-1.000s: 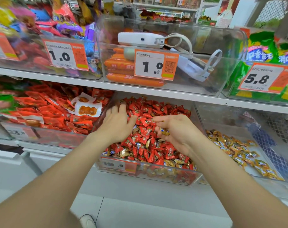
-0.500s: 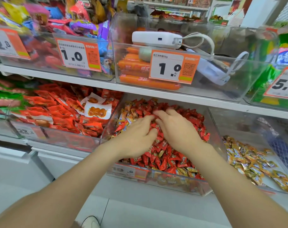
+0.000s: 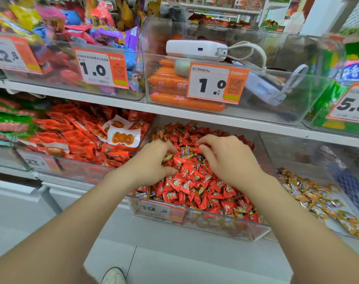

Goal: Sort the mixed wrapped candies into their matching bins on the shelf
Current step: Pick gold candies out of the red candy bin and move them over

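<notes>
Because red and gold sweets lie jumbled in one clear bin, both hands are down in the pile, picking through it. Furthest left in the lower row sits a bin of flat red packets (image 3: 72,136), which I judge to be no part of this sort.

Next comes the left hand (image 3: 152,162), palm down with its fingers curled into the heap. An olive-gold wrapper shows between thumb and fingers, so it appears to be pinching a single gold candy (image 3: 168,157) out of the red.

Under and around both hands is the middle bin (image 3: 225,226). It is heaped with red candies (image 3: 195,181), with gold ones scattered through them (most plainly along the front wall and at the back left corner).

The right hand (image 3: 230,160) hooks its fingertips into the top of the heap just beside the left. Its fingers are bent, but I cannot tell whether they hold a sweet or only rake the pile aside. The two work close together, likely so that one can part the reds while the other lifts out a stray.

Furthest right, the neighbouring bin (image 3: 293,152) holds a shallow layer of gold candies (image 3: 309,193), which looks like the proper home for the strays. Plenty of gold remains among the red, so the sorting seems far from done.
</notes>
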`<state>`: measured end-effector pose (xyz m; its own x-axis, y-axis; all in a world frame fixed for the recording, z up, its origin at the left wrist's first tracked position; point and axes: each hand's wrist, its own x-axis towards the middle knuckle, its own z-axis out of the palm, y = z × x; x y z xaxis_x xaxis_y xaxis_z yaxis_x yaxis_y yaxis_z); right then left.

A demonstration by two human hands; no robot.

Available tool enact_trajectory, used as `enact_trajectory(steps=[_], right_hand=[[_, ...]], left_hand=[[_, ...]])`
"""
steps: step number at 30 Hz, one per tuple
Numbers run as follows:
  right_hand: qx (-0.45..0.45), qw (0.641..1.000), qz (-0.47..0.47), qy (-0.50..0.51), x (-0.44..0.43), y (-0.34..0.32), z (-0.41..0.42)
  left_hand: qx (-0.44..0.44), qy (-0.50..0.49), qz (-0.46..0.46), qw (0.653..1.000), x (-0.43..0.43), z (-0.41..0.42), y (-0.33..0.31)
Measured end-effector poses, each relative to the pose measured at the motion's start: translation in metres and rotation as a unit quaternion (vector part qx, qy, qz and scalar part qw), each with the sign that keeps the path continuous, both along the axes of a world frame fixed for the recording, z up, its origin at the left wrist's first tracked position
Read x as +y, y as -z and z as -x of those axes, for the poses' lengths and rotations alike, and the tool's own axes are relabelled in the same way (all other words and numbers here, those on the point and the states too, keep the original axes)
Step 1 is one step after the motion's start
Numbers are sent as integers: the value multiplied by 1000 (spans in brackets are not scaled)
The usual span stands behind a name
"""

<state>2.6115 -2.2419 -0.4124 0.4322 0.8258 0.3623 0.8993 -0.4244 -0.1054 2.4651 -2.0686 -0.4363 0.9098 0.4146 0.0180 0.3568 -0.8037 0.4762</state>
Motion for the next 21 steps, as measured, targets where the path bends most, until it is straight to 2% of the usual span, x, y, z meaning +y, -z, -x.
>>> enact_trajectory(steps=[2,5,11,14,17,21], right_hand=[[-10,997,49,-56,11,4,5],[-37,991,116,-63,24,15,1],[15,971,222,-92,38,21,-12],[29,977,201,-71,41,24,-10],[97,980,154,-75,38,20,-16],[235,965,69,-97,19,11,-24]], left_hand=[[-5,-7,-18,1000,2,-2,3],[-30,-20,-10,999,0,-4,4],[-73,-17,6,997,1,-4,8],[-84,-15,24,996,0,-3,7],[-102,-14,54,993,-2,-4,2],[-136,-27,-16,990,0,-13,4]])
